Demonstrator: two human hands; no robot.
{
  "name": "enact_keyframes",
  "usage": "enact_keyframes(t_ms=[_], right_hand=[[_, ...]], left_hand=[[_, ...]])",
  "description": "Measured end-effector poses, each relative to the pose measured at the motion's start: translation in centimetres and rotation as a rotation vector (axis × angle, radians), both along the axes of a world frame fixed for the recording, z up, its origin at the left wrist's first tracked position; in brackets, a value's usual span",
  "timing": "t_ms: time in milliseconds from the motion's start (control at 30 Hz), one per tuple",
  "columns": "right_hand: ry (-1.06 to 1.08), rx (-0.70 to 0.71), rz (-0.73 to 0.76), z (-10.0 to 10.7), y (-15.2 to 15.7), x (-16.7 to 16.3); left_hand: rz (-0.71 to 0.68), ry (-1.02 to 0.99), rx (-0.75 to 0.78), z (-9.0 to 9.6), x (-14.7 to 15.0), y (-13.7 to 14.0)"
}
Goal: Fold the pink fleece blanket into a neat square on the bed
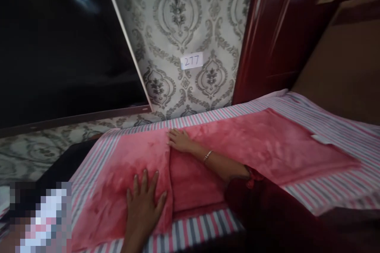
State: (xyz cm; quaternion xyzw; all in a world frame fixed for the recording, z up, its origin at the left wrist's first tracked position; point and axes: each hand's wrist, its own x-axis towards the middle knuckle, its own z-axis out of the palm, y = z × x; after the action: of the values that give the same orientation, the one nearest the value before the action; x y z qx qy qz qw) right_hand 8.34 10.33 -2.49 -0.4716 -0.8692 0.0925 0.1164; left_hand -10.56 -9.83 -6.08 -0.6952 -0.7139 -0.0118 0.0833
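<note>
A pink plush cloth (237, 146) lies spread over a striped sheet (204, 225). Its left part is folded over, with the fold's edge running front to back near the middle. My left hand (144, 201) rests flat on the folded part, fingers spread. Toward the far end of that edge, my right hand (179, 141) lies palm down on the cloth, fingers stretched out to the left. A bracelet circles my right wrist, and a dark red sleeve covers the upper forearm. At the cloth's right edge shows a small white tag (322, 139).
Behind the striped sheet rises a patterned wallpapered wall (178, 16) with a paper label (191, 60) reading 277. A large black screen (65, 47) stands at left. Dark red wooden panelling (267, 39) and a brown panel (347, 63) are at right. The lower left corner is pixelated.
</note>
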Motion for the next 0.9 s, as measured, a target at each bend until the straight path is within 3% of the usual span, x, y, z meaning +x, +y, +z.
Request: enact_keyframes(t_ms=[133, 267, 400, 500, 600, 667, 800, 900], right_hand=[[-0.061, -0.003, -0.176, -1.1, -1.2, 10.3], [-0.140, -0.036, -0.501, -2.1, -2.7, 23.7], [-0.176, -0.037, -0.871, -2.8, -6.5, 36.1], [-0.168, -0.017, -1.036, -3.3, -10.0, 42.5], [-0.134, 0.014, -1.152, -3.8, -12.4, 45.8], [-0.127, 0.043, -1.186, -4.1, -13.1, 46.4], [-0.143, 0.133, -1.197, -4.5, -13.5, 46.0], [-0.116, 0.129, -1.242, -4.7, -13.5, 46.0]], left_hand=[[-0.003, 0.047, 0.020, 0.0, -0.1, 0.3], [0.004, 0.073, 0.006, 0.1, -0.2, 0.5], [-0.007, 0.028, 0.056, -0.9, -1.6, 1.1], [-0.079, -0.067, 0.087, -1.6, -3.6, 2.2], [-0.201, -0.157, 0.130, -0.7, -4.2, 4.0], [-0.264, -0.189, 0.156, 1.1, -2.6, 5.4], [-0.458, -0.218, -0.009, 5.4, 4.5, 9.0], [-0.571, -0.189, -0.177, 7.2, 10.3, 12.2]])
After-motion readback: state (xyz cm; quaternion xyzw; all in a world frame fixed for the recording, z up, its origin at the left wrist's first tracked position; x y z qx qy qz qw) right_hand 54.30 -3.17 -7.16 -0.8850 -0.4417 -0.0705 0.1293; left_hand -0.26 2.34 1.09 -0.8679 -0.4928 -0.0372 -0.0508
